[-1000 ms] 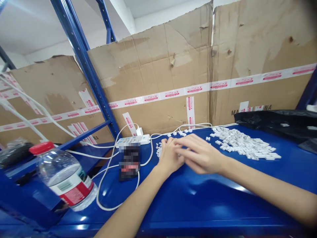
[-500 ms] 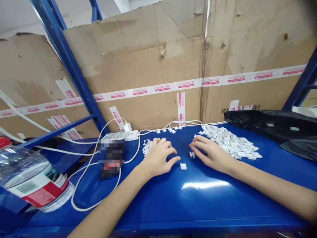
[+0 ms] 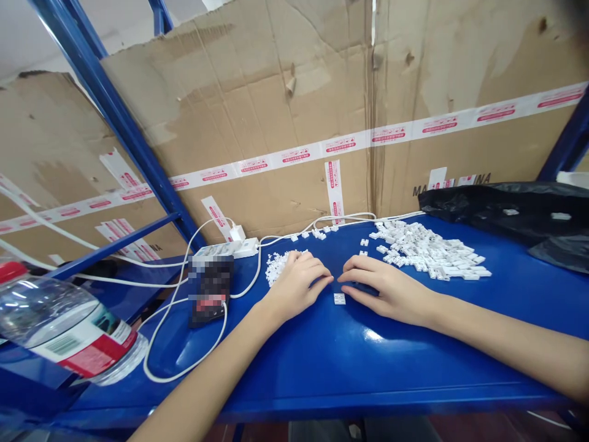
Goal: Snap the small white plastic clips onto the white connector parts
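Observation:
My left hand (image 3: 301, 282) rests just in front of a heap of tiny white plastic parts (image 3: 275, 267), its thumb and forefinger closed together at the tips. Facing it, my right hand (image 3: 393, 288) has its thumb and fingers curled to a near pinch. Whatever either hand holds is too small or hidden to make out. Just below the gap between the fingertips lies a small white rectangular plastic piece (image 3: 339, 299). Two small white pieces (image 3: 364, 243) lie beyond my right fingers. A big pile of white plastic pieces (image 3: 432, 252) spreads behind my right hand.
A row of white bits (image 3: 317, 233) lies near the cardboard wall (image 3: 267, 123). To the left are a power strip (image 3: 243, 248), a blurred dark object (image 3: 209, 288), a looped white cable (image 3: 159, 377) and a water bottle (image 3: 78, 331). Black plastic (image 3: 488, 212) lies at right.
My hands have come closer together, the right moving left and its fingers curling in. The small piece by my right fingertips is no longer visible there. The view has shifted slightly.

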`<state>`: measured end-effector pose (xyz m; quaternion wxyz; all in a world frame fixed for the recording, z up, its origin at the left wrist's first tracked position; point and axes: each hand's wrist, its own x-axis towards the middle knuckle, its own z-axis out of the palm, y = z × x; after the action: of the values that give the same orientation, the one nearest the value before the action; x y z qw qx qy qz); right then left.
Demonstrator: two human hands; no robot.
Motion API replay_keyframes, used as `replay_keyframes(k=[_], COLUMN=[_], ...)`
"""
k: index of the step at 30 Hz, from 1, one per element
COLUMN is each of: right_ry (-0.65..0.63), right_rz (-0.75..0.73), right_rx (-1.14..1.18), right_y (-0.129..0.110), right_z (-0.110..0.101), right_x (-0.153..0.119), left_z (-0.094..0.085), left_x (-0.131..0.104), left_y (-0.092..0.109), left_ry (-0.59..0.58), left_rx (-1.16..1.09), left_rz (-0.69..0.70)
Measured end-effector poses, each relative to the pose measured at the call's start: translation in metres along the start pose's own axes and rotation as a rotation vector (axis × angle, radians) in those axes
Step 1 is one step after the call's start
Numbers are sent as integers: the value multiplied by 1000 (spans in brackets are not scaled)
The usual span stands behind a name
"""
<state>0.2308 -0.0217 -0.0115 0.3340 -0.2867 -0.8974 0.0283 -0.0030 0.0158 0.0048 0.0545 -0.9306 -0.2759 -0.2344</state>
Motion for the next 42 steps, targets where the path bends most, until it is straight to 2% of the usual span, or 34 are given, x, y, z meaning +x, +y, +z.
replay_keyframes(k=[5,11,15,24,34,42], right_ry=[83,92,98,56,28,-8], right_rz=[80,256,321,397,465,527], right_rx=[46,224,279,402,451,498], right_y=[3,-2,-2,2,1,3], right_z=[0,0,0,0,1,4], right_x=[0,6,8,6,6,5], left_z=[2,6,7,7,4,2], left_x=[1,2,2,0,2,1], left_y=[2,4,5,9,14,13], left_ry=[153,249,288,237,159,169], left_rx=[-48,-168,-225,-228,-125,-46], left_rz=[42,121,130,136,136,125])
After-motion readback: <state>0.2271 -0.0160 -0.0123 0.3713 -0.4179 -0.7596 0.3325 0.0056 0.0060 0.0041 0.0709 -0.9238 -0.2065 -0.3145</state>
